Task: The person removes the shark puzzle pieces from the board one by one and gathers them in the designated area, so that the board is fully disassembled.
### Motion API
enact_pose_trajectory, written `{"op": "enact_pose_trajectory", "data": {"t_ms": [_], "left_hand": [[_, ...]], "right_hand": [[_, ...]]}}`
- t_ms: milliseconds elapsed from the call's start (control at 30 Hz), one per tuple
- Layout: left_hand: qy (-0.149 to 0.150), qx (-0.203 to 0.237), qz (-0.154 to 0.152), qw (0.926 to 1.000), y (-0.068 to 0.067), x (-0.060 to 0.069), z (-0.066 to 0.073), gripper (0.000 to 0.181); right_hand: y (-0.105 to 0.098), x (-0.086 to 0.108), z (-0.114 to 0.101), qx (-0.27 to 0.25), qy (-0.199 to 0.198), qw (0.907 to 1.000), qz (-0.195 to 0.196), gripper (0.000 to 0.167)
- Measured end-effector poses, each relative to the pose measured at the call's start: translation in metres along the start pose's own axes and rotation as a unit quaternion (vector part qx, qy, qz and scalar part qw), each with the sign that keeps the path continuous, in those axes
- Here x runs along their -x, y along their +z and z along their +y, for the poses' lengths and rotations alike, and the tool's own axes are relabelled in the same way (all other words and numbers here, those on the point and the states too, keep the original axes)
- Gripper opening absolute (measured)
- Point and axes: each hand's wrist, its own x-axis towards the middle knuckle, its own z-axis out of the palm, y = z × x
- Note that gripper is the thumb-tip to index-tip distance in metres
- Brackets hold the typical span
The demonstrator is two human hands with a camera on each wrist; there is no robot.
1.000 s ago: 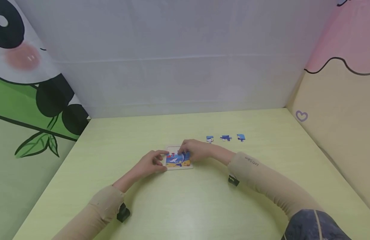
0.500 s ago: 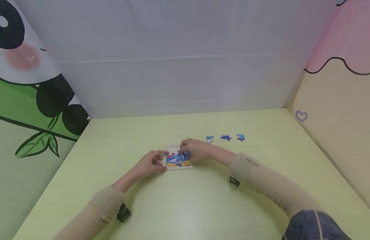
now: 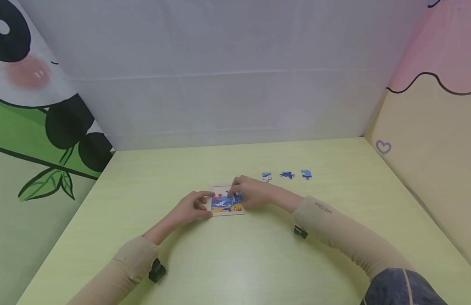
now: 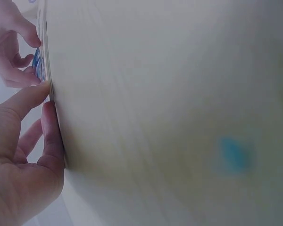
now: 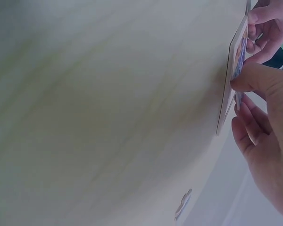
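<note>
A small jigsaw board (image 3: 228, 214) with a blue and sandy sea picture lies flat on the table, its rim pale. My left hand (image 3: 190, 207) holds the board's left side, index finger at the far corner and thumb at the near one. Over the right part of the board, my right hand (image 3: 252, 190) pinches a puzzle piece (image 5: 238, 100), seen edge-on in the right wrist view. That hand covers the board's upper right corner, and the piece's picture is mostly hidden.
Three loose puzzle pieces lie in a row beyond the right hand: one white and blue (image 3: 267, 176), one dark blue (image 3: 287, 175), one light blue (image 3: 306, 174). A pale wall (image 3: 235, 106) stands behind the table, with painted side panels left and right.
The right hand and forearm have shifted very slightly to the right over the board. The left hand, the board and the loose pieces keep their places.
</note>
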Motion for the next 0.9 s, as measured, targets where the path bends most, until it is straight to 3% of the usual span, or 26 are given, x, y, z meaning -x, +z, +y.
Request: {"op": "enact_pose_trajectory", "data": {"t_ms": [433, 900], "left_hand": [[0.002, -0.005, 0.003, 1.0, 0.001, -0.001, -0.001, 0.062], [0.0, -0.002, 0.003, 1.0, 0.002, -0.001, 0.002, 0.063]], "right_hand": [[0.0, 0.009, 0.006, 0.002, 0.005, 0.9999, 0.01, 0.042], [0.012, 0.032, 0.024, -0.024, 0.035, 0.9968, 0.068, 0.05]]}}
